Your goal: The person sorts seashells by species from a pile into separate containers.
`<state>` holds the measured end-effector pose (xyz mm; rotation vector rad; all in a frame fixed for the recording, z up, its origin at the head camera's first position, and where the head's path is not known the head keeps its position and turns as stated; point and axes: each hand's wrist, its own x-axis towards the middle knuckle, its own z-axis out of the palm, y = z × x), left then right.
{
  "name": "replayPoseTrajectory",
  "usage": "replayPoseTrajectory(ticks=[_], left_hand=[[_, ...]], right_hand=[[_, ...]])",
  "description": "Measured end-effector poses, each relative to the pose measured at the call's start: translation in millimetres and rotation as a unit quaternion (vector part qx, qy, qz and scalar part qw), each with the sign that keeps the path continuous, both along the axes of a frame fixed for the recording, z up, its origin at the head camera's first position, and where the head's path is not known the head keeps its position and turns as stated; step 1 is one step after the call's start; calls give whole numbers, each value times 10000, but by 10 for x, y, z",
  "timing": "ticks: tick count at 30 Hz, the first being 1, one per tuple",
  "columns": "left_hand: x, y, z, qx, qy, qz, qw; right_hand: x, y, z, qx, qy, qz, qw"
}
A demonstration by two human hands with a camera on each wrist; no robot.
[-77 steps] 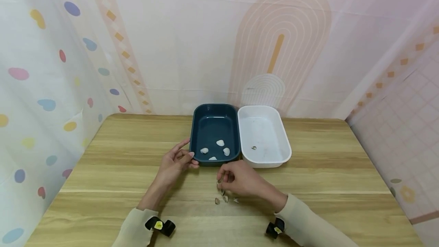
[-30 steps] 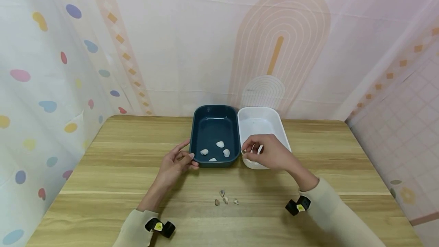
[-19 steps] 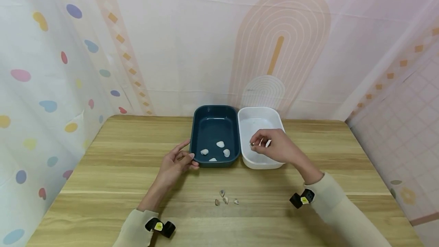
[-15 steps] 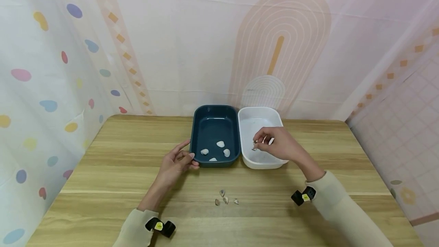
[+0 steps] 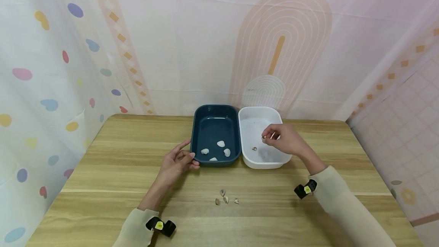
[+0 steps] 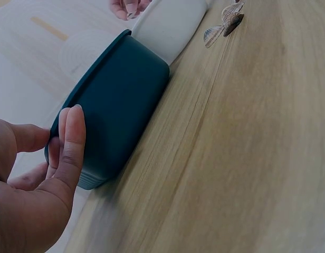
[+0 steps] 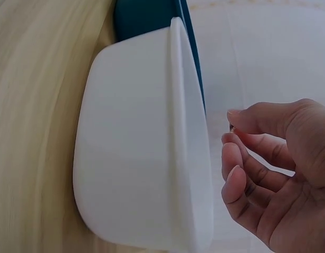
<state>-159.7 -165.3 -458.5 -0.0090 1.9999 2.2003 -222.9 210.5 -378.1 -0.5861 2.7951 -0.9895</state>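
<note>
My right hand (image 5: 285, 139) is over the white tray (image 5: 265, 163), pinching a small seashell (image 5: 263, 137) between thumb and fingertips. In the right wrist view only a sliver of that shell (image 7: 231, 128) shows; the fingers cover the rest. Another small brown shell (image 5: 254, 148) lies on the white tray's floor. My left hand (image 5: 175, 163) grips the near left corner of the dark teal tray (image 5: 216, 125), thumb and fingers on either side of its rim in the left wrist view. Several white shells (image 5: 221, 144) lie inside the teal tray, toward its near end.
Several small brownish shells (image 5: 226, 199) lie on the wooden table (image 5: 137, 186) in front of the trays. Both trays stand side by side near the table's back edge, before a patterned curtain (image 5: 192, 41).
My right hand has picked up a shell from the table group and carried it up and right over the white tray. My left hand has stayed on the teal tray's corner.
</note>
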Motion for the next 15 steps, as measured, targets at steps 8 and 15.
replayPoseTrajectory(ticks=[8,15], left_hand=[[3,8,2,12,10,24,10000],[14,-2,11,7,10,7,10000]], right_hand=[[-61,59,-50,-81,-73,-228,9997],[-112,71,-90,-129,-82,-335,9993]])
